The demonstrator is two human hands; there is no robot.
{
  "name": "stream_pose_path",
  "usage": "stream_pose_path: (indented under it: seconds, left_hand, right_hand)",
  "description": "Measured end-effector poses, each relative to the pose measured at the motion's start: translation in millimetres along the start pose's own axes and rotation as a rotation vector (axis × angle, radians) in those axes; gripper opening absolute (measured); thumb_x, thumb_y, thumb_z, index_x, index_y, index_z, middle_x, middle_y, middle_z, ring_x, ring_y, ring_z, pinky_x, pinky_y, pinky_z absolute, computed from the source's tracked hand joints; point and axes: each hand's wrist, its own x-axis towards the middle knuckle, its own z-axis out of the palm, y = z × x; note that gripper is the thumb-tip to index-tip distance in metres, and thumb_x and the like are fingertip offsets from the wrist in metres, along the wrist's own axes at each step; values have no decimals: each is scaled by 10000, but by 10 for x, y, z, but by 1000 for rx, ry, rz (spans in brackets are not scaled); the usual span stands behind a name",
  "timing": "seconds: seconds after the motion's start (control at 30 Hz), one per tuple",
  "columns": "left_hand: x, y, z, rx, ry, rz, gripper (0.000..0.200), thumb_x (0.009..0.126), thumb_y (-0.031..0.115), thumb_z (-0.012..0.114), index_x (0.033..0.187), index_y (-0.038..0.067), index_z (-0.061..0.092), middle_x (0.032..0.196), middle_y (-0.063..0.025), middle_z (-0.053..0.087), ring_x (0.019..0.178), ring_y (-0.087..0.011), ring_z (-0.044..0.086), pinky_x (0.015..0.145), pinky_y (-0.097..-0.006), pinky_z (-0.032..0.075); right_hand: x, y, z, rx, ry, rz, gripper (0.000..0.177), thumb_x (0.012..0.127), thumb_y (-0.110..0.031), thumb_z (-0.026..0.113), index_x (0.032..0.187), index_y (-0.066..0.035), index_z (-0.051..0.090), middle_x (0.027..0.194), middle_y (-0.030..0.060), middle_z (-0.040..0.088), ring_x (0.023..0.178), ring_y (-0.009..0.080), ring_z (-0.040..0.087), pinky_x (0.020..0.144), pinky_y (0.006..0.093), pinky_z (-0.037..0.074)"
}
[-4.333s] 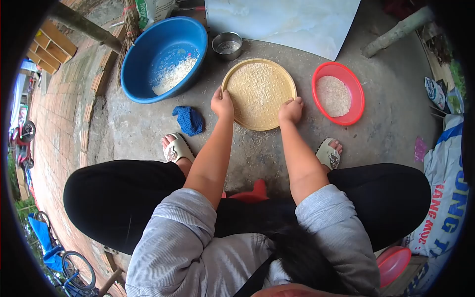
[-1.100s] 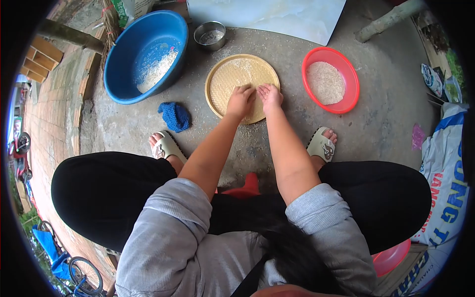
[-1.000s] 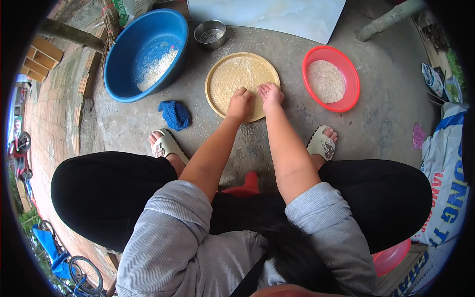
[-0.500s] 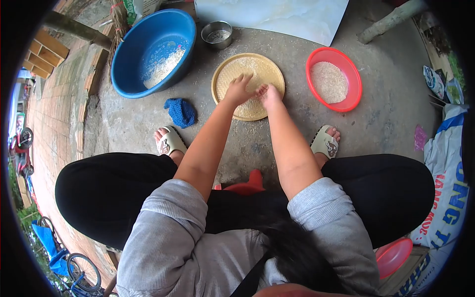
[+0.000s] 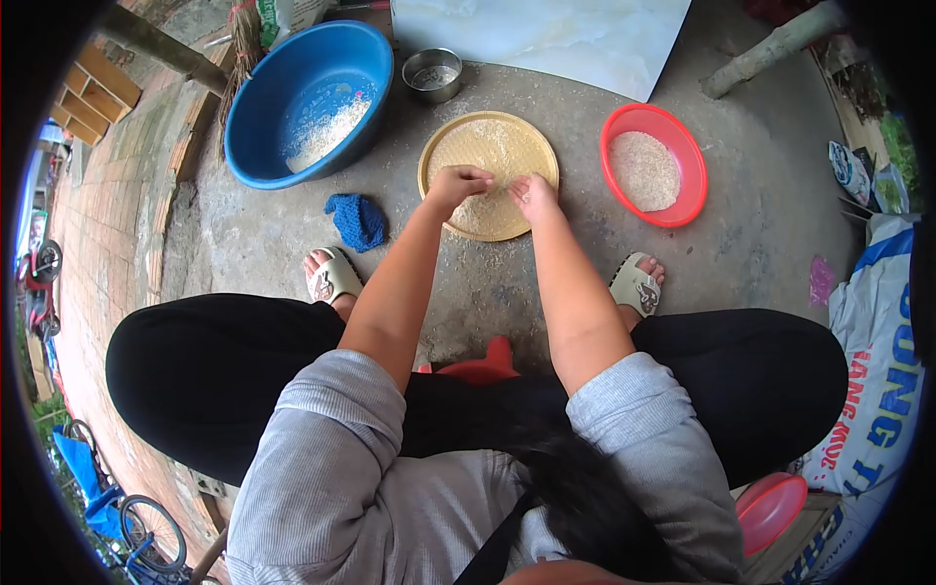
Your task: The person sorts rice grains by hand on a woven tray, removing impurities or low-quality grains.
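A round yellow woven tray (image 5: 497,136) with a thin layer of rice lies on the concrete floor in front of me. Both hands are over its near half. My left hand (image 5: 456,184) has its fingers curled in, touching the grains. My right hand (image 5: 534,195) is close beside it, also with curled fingers, at the tray's near edge. Whether either hand encloses grains is hidden. A red bowl (image 5: 694,190) of white rice sits to the right, and a blue basin (image 5: 244,127) with some rice to the left.
A small steel bowl (image 5: 434,75) stands behind the tray by a white slab (image 5: 546,34). A blue cloth (image 5: 357,220) lies near my left foot. A printed sack (image 5: 877,370) and a pink basin (image 5: 770,507) are at right, and a log (image 5: 770,49) at back right.
Earlier both hands gripped the tray's rim. They then came to the middle of the rice; in the last half second the left hand's spread fingers curled in.
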Motion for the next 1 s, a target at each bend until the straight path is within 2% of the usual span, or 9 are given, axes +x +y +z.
stream_pose_path:
  seconds: [0.1, 0.17, 0.3, 0.47, 0.6, 0.7, 0.83, 0.9, 1.0]
  left_hand:
    - [-122, 415, 17, 262, -230, 84, 538, 663, 238, 792, 1153, 121, 603, 1110, -162, 596, 1021, -245, 580, 891, -347, 441]
    - [-153, 442, 26, 830, 136, 326, 659, 610, 326, 813, 1206, 183, 569, 1303, -201, 447, 1176, -338, 459, 989, -415, 362]
    - [-300, 83, -31, 1082, 29, 330, 711, 527, 305, 823, 1191, 246, 576, 1369, -103, 386, 1179, -388, 410, 1015, -435, 338]
    - [-264, -348, 76, 819, 345, 371, 186, 649, 139, 747, 829, 103, 717, 865, -37, 667, 769, -165, 629, 721, -305, 500]
    - [-157, -32, 1, 18, 69, 4, 214, 738, 109, 724, 919, 2, 678, 946, -54, 664, 818, -104, 611, 694, -245, 500]
    - [-124, 358, 20, 101, -176, 50, 370, 729, 164, 744, 1061, 40, 640, 1046, -95, 636, 891, -144, 611, 748, -287, 500]
    - [-90, 451, -15, 839, 140, 362, 601, 640, 348, 790, 1163, 129, 590, 1159, -143, 562, 983, -322, 577, 886, -405, 445]
    - [-131, 276, -11, 829, 192, 438, 588, 619, 344, 788, 1148, 165, 602, 1141, -129, 564, 1023, -332, 540, 914, -401, 427]
    - [-294, -127, 59, 907, 70, 480, 494, 602, 261, 776, 1074, 200, 645, 1179, -100, 535, 1086, -287, 481, 926, -360, 419]
  right_hand:
    - [-9, 72, 26, -2, -163, 116, 330, 943, -272, 390, 925, 32, 518, 738, 117, 567, 665, 223, 563, 648, 363, 507]
    - [107, 86, 11, 6, -237, 164, 322, 947, -273, 384, 886, 13, 519, 711, 101, 546, 605, 202, 523, 581, 336, 478]
    - [86, 3, -27, -40, -106, 84, 311, 941, -269, 398, 851, 5, 514, 693, 92, 530, 572, 184, 491, 538, 316, 451]
    - [-138, -38, 23, -178, 83, -97, 317, 923, -239, 422, 799, 31, 530, 655, 125, 550, 537, 224, 540, 545, 338, 500]
    - [-231, -16, 68, -339, -22, -4, 342, 925, -269, 397, 866, 31, 550, 761, 149, 594, 737, 255, 604, 727, 378, 533]
    - [-223, 26, 126, -265, -74, 78, 343, 924, -262, 381, 783, 5, 543, 713, 119, 568, 696, 228, 574, 659, 340, 516]
    - [50, 6, 12, -30, -170, 148, 307, 901, -260, 404, 687, -53, 477, 580, 59, 461, 478, 175, 433, 455, 312, 385]
    - [105, -22, -16, -78, -185, 99, 300, 892, -256, 414, 660, -69, 452, 540, 43, 419, 417, 162, 372, 405, 309, 327]
    - [8, -53, 16, -44, 135, 39, 282, 884, -246, 417, 663, -71, 440, 507, 41, 396, 364, 154, 329, 367, 317, 274]
